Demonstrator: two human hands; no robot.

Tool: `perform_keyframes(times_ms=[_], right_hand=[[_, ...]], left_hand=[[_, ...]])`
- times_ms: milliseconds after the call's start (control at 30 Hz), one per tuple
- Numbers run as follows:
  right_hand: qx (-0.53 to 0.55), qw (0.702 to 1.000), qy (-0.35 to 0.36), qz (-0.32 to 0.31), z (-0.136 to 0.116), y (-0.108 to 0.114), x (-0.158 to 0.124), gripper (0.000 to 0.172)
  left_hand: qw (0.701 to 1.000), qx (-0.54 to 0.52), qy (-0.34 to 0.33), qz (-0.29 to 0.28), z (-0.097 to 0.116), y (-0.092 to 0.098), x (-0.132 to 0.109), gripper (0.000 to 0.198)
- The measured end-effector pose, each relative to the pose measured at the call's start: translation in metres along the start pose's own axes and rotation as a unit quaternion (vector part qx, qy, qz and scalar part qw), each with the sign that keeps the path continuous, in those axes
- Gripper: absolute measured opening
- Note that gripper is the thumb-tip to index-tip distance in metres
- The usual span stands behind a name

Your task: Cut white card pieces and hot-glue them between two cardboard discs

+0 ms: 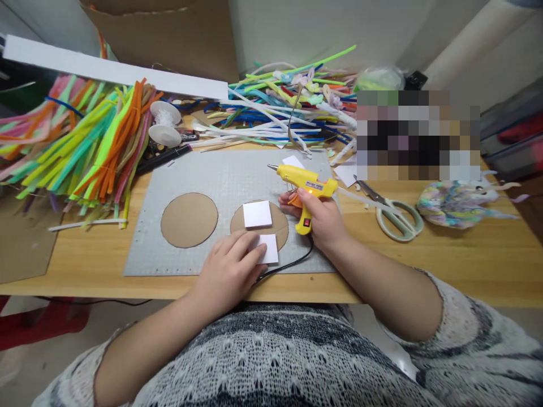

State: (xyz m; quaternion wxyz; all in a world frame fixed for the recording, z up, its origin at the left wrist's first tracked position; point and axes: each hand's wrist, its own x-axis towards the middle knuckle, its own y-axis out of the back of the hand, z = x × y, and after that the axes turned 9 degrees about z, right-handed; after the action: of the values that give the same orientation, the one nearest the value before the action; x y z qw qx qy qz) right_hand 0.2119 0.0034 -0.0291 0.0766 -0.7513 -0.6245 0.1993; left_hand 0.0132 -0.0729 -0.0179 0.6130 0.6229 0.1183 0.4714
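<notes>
My right hand is wrapped round the handle of a yellow hot glue gun, its metal nozzle pointing left above the grey cutting mat. A glue stick trails from its back. The fingers of my left hand are closed on a small white card piece at the mat's front; its left part is hidden under them. Beyond that hand, a second white card piece lies on a round cardboard disc, partly covered. Another cardboard disc lies flat to the left.
Bundled pipe cleaners fill the left, with loose ones behind the mat. A spool stands near a black marker. Scissors and a fuzzy pastel craft piece lie right. The black cord crosses the mat.
</notes>
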Motion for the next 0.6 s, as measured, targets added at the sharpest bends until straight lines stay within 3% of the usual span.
perform_keyframes(times_ms=[100, 200, 267, 333, 367, 500, 600], right_hand=[[0.001, 1.000, 0.001, -0.002, 0.000, 0.000, 0.000, 0.027], [0.004, 1.000, -0.003, 0.002, 0.000, -0.001, 0.001, 0.027], [0.010, 1.000, -0.005, 0.004, 0.000, -0.001, 0.001, 0.027], [0.013, 1.000, -0.007, 0.007, 0.000, -0.001, 0.002, 0.029], [0.012, 1.000, -0.007, 0.009, 0.000, -0.001, 0.003, 0.029], [0.004, 1.000, -0.008, 0.014, 0.000, 0.000, 0.003, 0.030], [0.010, 1.000, -0.009, 0.020, -0.001, -0.001, 0.003, 0.032]], left_hand=[[1.000, -0.013, -0.003, 0.000, 0.004, 0.003, -0.005, 0.020], [0.999, -0.034, -0.009, 0.036, 0.002, 0.014, -0.004, 0.022], [0.996, -0.019, 0.021, 0.081, -0.008, 0.025, 0.004, 0.026], [0.988, 0.025, 0.094, 0.120, -0.027, 0.031, 0.018, 0.027], [0.984, 0.042, 0.131, 0.117, -0.040, 0.032, 0.027, 0.027], [0.982, 0.045, 0.182, 0.010, -0.091, 0.019, 0.060, 0.024], [0.978, 0.067, 0.192, -0.049, -0.104, 0.008, 0.075, 0.023]])
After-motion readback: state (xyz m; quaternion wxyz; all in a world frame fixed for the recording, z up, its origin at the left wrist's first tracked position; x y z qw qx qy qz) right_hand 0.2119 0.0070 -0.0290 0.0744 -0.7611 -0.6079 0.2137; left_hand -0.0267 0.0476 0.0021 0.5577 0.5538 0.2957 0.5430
